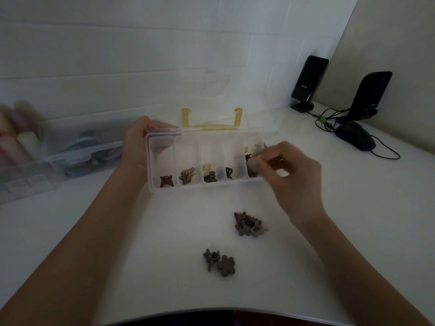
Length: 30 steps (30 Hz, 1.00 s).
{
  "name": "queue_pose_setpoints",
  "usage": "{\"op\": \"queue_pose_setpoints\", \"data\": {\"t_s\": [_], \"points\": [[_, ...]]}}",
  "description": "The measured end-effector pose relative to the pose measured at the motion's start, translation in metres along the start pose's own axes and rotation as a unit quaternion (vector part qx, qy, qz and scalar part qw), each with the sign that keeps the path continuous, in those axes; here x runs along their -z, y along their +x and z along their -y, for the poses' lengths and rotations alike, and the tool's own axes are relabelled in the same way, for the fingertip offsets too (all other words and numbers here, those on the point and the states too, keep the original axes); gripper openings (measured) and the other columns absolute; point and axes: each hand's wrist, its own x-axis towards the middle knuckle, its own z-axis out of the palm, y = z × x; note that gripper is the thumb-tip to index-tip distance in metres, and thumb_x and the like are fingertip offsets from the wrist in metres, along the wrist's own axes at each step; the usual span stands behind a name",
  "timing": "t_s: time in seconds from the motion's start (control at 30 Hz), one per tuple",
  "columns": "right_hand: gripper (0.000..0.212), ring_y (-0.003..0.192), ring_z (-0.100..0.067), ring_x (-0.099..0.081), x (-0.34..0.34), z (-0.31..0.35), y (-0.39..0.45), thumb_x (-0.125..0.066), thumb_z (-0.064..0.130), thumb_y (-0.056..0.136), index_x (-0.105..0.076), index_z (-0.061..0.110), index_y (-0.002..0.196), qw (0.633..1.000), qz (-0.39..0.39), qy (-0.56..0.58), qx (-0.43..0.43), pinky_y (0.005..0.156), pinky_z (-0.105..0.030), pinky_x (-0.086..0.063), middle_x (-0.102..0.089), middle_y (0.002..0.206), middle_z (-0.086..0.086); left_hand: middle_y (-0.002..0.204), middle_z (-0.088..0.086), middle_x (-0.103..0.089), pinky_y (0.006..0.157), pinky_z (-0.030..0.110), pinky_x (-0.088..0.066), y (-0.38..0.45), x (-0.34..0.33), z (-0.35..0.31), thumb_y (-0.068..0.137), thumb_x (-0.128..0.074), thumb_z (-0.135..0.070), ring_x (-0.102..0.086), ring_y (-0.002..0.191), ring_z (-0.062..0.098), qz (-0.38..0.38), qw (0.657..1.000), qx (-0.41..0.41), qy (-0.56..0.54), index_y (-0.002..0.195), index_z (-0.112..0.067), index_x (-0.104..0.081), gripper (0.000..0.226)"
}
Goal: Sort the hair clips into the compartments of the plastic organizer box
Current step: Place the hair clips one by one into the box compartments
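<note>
Left hand (pixel 136 147) has its grip wrapped round the box (pixel 207 158) at its left end. Right hand (pixel 289 175) hovers over the rightmost compartment, blurry, can't tell the grip. Loose clips (pixel 249 224) sit on the tabletop (pixel 353 208), near the box.

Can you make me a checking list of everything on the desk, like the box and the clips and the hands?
Surface: white table, dimly lit.
Job's things: organizer box open, tilted up, clips in all five compartments; two loose clip piles.
Clutter: second clear box; mouse; two speakers.
Hands: left hand grips box's left end; right hand at rightmost compartment, blurred.
Cables: black cable loops by mouse.
Surroundings: white wall.
</note>
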Motion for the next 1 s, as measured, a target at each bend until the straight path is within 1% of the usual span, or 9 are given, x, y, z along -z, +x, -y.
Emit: {"op": "queue_pose_setpoints", "data": {"t_s": [0.07,0.13,0.23,0.4,0.47,0.57,0.73,0.87,1.0], "points": [[0.012,0.076,-0.007,-0.066,0.008,-0.005,0.008,-0.072,0.008,0.08,-0.064,0.016,0.077,0.994,-0.099,0.017,-0.032,0.071,-0.019,-0.053,-0.069,0.084,0.009,0.05,0.002,-0.06,0.056,0.02,-0.047,-0.001,-0.001,0.0,0.048,-0.046,-0.017,-0.056,0.051,0.015,0.005,1.0,-0.002,-0.005,0.048,-0.007,-0.063,0.02],[0.012,0.085,-0.005,-0.066,0.013,-0.015,0.015,-0.07,0.007,0.082,-0.063,0.016,0.08,0.989,-0.138,0.013,-0.05,0.079,-0.02,-0.054,-0.068,0.091,0.006,0.05,0.002,-0.059,0.055,0.019,-0.046,-0.002,-0.002,0.0,0.049,-0.045,-0.017,-0.055,0.051,0.015,0.003,1.0,-0.001,-0.003,0.054,-0.006,-0.061,0.02],[0.014,0.083,-0.005,-0.067,0.012,-0.026,0.018,-0.073,0.01,0.08,-0.06,0.013,0.084,0.991,-0.124,-0.002,-0.053,0.079,-0.019,-0.053,-0.07,0.092,0.006,0.05,0.003,-0.057,0.052,0.018,-0.044,-0.002,-0.003,0.0,0.05,-0.044,-0.017,-0.052,0.05,0.016,0.006,1.0,0.006,-0.004,0.066,-0.004,-0.051,0.022],[0.007,0.09,0.014,-0.046,0.006,-0.036,0.018,-0.071,0.023,0.081,-0.064,0.02,0.083,0.979,-0.125,-0.163,0.005,0.081,-0.006,-0.037,-0.068,0.101,-0.001,0.046,0.002,-0.057,0.052,0.019,-0.044,-0.008,-0.009,0.001,0.05,-0.044,-0.016,-0.053,0.046,0.014,0.008,1.0,-0.01,-0.006,0.041,-0.009,-0.059,0.018],[0.01,0.094,0.009,-0.041,0.008,-0.041,0.019,-0.066,0.028,0.084,-0.07,0.019,0.089,0.966,-0.127,-0.221,0.037,0.088,-0.022,-0.04,-0.068,0.111,0.002,0.047,0.002,-0.059,0.053,0.02,-0.044,-0.007,-0.009,0.002,0.051,-0.044,-0.016,-0.054,0.048,0.014,0.007,1.0,-0.014,0.007,0.041,-0.01,-0.061,0.02],[0.025,0.111,-0.016,-0.039,0.01,-0.046,0.021,-0.053,0.035,0.089,-0.072,0.02,0.096,0.951,-0.109,-0.284,0.051,0.094,-0.042,-0.039,-0.059,0.129,0.0,0.049,0.003,-0.06,0.055,0.021,-0.045,-0.006,-0.007,0.002,0.056,-0.045,-0.011,-0.055,0.049,0.014,0.001,1.0,0.002,0.007,0.047,-0.008,-0.061,0.02],[0.024,0.118,-0.026,-0.043,0.013,-0.049,0.019,-0.054,0.023,0.091,-0.067,0.024,0.112,0.947,-0.064,-0.311,0.049,0.095,-0.043,-0.038,-0.05,0.139,0.0,0.046,0.0,-0.057,0.055,0.021,-0.045,-0.006,-0.006,0.003,0.05,-0.045,-0.014,-0.054,0.046,0.013,0.001,1.0,0.005,-0.012,0.039,-0.012,-0.058,0.017],[0.026,0.113,-0.016,-0.043,0.009,-0.04,0.018,-0.053,0.019,0.09,-0.06,0.019,0.115,0.961,-0.072,-0.26,0.057,0.096,-0.033,-0.035,-0.058,0.124,0.001,0.05,0.003,-0.054,0.054,0.019,-0.045,-0.001,-0.003,0.003,0.049,-0.047,-0.015,-0.051,0.051,0.015,0.001,1.0,0.007,-0.025,0.054,-0.006,-0.052,0.011],[0.015,0.08,-0.007,-0.046,0.01,-0.026,0.011,-0.05,0.02,0.088,-0.062,0.012,0.089,0.972,-0.037,-0.193,0.128,0.073,-0.016,-0.037,-0.057,0.085,0.011,0.053,0.004,-0.055,0.054,0.019,-0.046,0.004,0.0,0.006,0.072,-0.037,-0.005,-0.052,0.052,0.015,-0.008,1.0,0.001,-0.007,0.065,-0.006,-0.049,0.015]]}}
